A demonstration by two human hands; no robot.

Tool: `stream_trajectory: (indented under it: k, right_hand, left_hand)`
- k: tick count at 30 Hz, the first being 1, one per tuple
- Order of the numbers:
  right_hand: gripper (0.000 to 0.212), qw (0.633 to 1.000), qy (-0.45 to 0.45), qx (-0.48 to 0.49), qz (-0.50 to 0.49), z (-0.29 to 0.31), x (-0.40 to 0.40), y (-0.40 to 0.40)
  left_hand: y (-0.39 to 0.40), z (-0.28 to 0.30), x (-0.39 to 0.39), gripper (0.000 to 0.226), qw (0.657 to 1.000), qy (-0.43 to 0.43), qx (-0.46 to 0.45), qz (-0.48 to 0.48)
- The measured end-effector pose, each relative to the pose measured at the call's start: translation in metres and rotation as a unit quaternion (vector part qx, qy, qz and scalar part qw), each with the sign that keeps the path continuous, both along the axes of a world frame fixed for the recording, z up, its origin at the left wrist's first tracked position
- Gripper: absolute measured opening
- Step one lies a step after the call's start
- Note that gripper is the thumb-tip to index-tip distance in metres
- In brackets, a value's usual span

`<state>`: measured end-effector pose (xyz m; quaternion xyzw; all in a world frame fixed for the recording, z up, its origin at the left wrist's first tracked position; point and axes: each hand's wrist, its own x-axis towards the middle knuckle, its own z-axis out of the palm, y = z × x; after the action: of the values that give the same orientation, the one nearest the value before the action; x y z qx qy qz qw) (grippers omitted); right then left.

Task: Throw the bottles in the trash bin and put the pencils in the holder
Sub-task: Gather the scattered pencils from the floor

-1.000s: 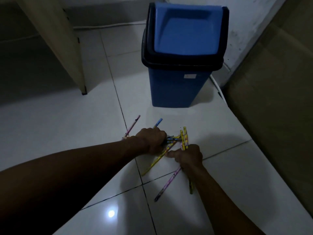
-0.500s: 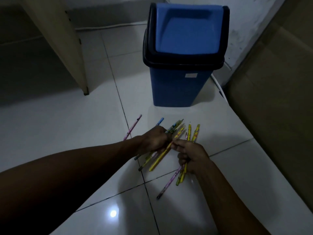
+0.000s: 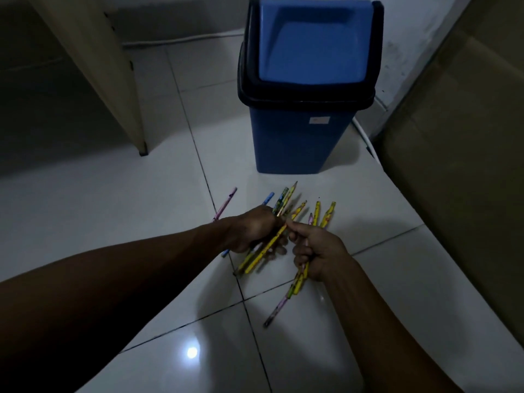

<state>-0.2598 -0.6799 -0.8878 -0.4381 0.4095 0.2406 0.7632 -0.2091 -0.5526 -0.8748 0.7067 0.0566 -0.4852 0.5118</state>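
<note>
My left hand (image 3: 255,228) grips a bunch of several pencils (image 3: 265,248), mostly yellow with one blue, held just above the white tiled floor. Close beside it, my right hand (image 3: 314,251) holds another bunch of yellow and pink pencils (image 3: 326,215) that stick out above and below the fist. A single pink pencil (image 3: 226,204) lies on the floor to the left of my left hand. The blue trash bin (image 3: 297,143) with a black rim and a blue swing lid stands behind the pencils. No bottles and no holder are in view.
A wooden furniture panel (image 3: 113,80) stands at the back left, with dark space beside it. A large brown cardboard surface (image 3: 459,165) fills the right side. A white cable (image 3: 365,137) runs along the wall behind the bin.
Both hands have lifted their pencils off the floor and tilted them more upright. The bunches now fan out toward the bin, and the hands sit closer together.
</note>
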Motion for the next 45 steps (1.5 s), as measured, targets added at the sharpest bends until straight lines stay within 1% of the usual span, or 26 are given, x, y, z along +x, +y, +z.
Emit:
stream_trajectory:
  k: [2, 3, 6, 8, 9, 11, 12, 14, 17, 18, 21, 22, 24, 25, 28, 30, 31, 32, 34, 36, 37, 39, 42, 45]
  right_hand:
    - [0.026, 1.0, -0.012, 0.01, -0.009, 0.003, 0.001, 0.003]
    - [0.024, 1.0, -0.019, 0.008, -0.014, 0.003, 0.002, 0.004]
    - [0.011, 0.999, -0.025, -0.039, 0.002, -0.003, 0.004, 0.001]
    - [0.007, 0.997, -0.022, -0.073, 0.011, -0.006, 0.005, -0.004]
    - [0.009, 0.995, -0.019, -0.095, 0.01, -0.007, 0.005, -0.007]
    - [0.023, 0.987, -0.013, -0.159, 0.003, -0.009, 0.001, -0.015]
    - [0.028, 0.982, -0.015, -0.188, -0.006, -0.01, -0.003, -0.019]
    - [0.031, 0.975, -0.024, -0.218, -0.029, -0.013, -0.01, -0.03]
    - [0.029, 0.96, -0.018, -0.278, -0.038, -0.017, -0.017, -0.047]
    - [0.029, 0.954, -0.014, -0.297, -0.04, -0.018, -0.019, -0.052]
    - [0.027, 0.948, 0.0, -0.313, -0.059, -0.018, -0.024, -0.065]
    - [0.027, 0.948, 0.002, -0.311, -0.065, -0.017, -0.025, -0.068]
    - [0.03, 0.949, 0.004, -0.307, -0.072, -0.016, -0.027, -0.072]
    - [0.031, 0.95, 0.004, -0.305, -0.073, -0.016, -0.028, -0.072]
    - [0.03, 0.954, -0.001, -0.29, -0.079, -0.016, -0.028, -0.071]
    - [0.029, 0.957, -0.002, -0.278, -0.087, -0.015, -0.026, -0.067]
    - [0.029, 0.957, -0.003, -0.274, -0.092, -0.014, -0.024, -0.064]
    - [0.03, 0.958, -0.005, -0.27, -0.097, -0.014, -0.022, -0.06]
    - [0.031, 0.959, -0.012, -0.262, -0.105, -0.014, -0.017, -0.05]
    - [0.027, 0.964, -0.023, -0.248, -0.093, -0.017, -0.011, -0.033]
    - [0.022, 0.966, -0.028, -0.247, -0.077, -0.017, -0.009, -0.024]
    - [0.014, 0.965, -0.037, -0.259, -0.027, -0.017, -0.002, -0.001]
    - [0.018, 0.96, -0.054, -0.268, 0.053, -0.018, 0.01, 0.034]
    - [0.029, 0.939, -0.057, -0.322, 0.109, -0.022, 0.018, 0.061]
  left_hand:
    - [0.0, 0.0, -0.001, 0.039, 1.0, 0.024, -0.011, 0.001]
    - [-0.001, 0.0, -0.002, 0.039, 1.0, 0.026, -0.015, 0.005]
    - [-0.004, -0.001, -0.001, 0.03, 0.997, 0.026, -0.024, 0.064]
    - [-0.004, -0.002, 0.0, 0.029, 0.995, 0.017, -0.027, 0.097]
    - [-0.005, -0.001, 0.0, 0.03, 0.994, 0.005, -0.022, 0.104]
    - [-0.005, 0.002, 0.001, 0.037, 0.994, -0.045, 0.016, 0.098]
    - [-0.006, 0.004, 0.001, 0.042, 0.992, -0.079, 0.05, 0.083]
    - [-0.008, 0.002, -0.001, 0.05, 0.982, -0.137, 0.122, 0.035]
    - [-0.017, -0.008, -0.018, 0.069, 0.952, -0.194, 0.218, -0.089]
    - [-0.02, -0.013, -0.027, 0.075, 0.944, -0.203, 0.235, -0.114]
    - [-0.027, -0.026, -0.053, 0.084, 0.931, -0.222, 0.237, -0.167]
    - [-0.028, -0.028, -0.06, 0.085, 0.922, -0.233, 0.241, -0.193]
    - [-0.03, -0.03, -0.065, 0.077, 0.905, -0.259, 0.245, -0.232]
    - [-0.03, -0.03, -0.065, 0.072, 0.904, -0.26, 0.244, -0.237]
    - [-0.03, -0.032, -0.057, 0.058, 0.914, -0.243, 0.226, -0.232]
    - [-0.025, -0.03, -0.05, 0.037, 0.922, -0.237, 0.204, -0.23]
    - [-0.022, -0.026, -0.047, 0.027, 0.928, -0.234, 0.192, -0.219]
    - [-0.017, -0.022, -0.043, 0.024, 0.937, -0.227, 0.181, -0.195]
    - [-0.005, -0.015, -0.035, 0.025, 0.958, -0.21, 0.152, -0.122]
    - [0.011, -0.008, -0.025, 0.019, 0.969, -0.201, 0.141, -0.041]
    - [0.018, -0.005, -0.019, 0.017, 0.968, -0.204, 0.144, -0.008]
    - [0.037, 0.0, -0.007, 0.016, 0.957, -0.229, 0.171, 0.047]
    - [0.065, 0.006, 0.006, 0.019, 0.943, -0.245, 0.18, 0.138]
    - [0.086, 0.004, 0.012, 0.02, 0.927, -0.253, 0.205, 0.184]
